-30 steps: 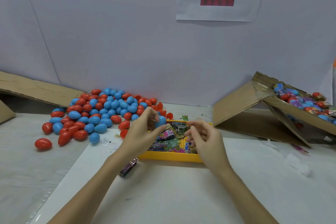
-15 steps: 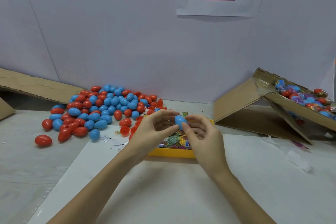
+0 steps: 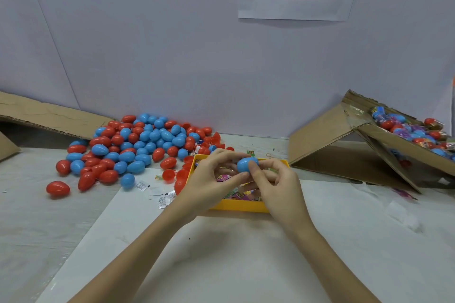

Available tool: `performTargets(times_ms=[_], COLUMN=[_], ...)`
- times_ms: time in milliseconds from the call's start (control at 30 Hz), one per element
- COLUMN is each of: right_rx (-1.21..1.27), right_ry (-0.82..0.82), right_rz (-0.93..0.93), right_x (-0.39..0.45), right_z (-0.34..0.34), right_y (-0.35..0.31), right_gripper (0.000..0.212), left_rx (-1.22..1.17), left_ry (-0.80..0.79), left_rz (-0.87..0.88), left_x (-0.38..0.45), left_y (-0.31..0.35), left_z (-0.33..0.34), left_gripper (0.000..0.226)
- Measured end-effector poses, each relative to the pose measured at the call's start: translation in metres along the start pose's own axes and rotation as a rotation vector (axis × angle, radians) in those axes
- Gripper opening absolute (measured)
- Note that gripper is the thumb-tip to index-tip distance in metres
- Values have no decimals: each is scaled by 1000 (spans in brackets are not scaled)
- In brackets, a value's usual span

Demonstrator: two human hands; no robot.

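Both hands pinch blue egg, long axis sideways

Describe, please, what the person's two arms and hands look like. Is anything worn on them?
Both are bare. The left hand and the right hand carry no glove, and no ring shows on the visible fingers. The left forearm and the right forearm show no sleeve, watch or bracelet down to the picture's lower edge.

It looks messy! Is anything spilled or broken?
Eggs lie loose in a heap on the table, some red ones split into halves by the tray, and small white packets are scattered there.
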State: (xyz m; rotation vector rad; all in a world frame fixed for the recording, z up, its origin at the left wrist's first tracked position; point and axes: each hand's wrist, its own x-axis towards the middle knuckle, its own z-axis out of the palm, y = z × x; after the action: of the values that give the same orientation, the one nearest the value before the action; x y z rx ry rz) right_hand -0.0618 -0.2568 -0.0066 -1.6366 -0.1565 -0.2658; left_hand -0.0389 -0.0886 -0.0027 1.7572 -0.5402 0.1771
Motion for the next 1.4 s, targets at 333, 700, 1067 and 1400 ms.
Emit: performTargets(times_ms=[333,700,1067,1400], right_rx=[-208,-230,-914,-985], right_ry=[6,44,37,-39], right_rz=[-141,-80,-42,26], right_x=[3,6,19,31], right_z=[-9,-10,-40,-40], right_y=[1,6,19,20], right_gripper=[16,19,32,26], left_rx=[-65,-19,60,18], left_ry=[17,-43,89,73], left_rz=[-58,-52,-132,-179], left_x=[1,2,5,7], left_y=[0,-4,-16,-21], left_z=[-3,-1,-6,-4], left_gripper=[24,36,22,20])
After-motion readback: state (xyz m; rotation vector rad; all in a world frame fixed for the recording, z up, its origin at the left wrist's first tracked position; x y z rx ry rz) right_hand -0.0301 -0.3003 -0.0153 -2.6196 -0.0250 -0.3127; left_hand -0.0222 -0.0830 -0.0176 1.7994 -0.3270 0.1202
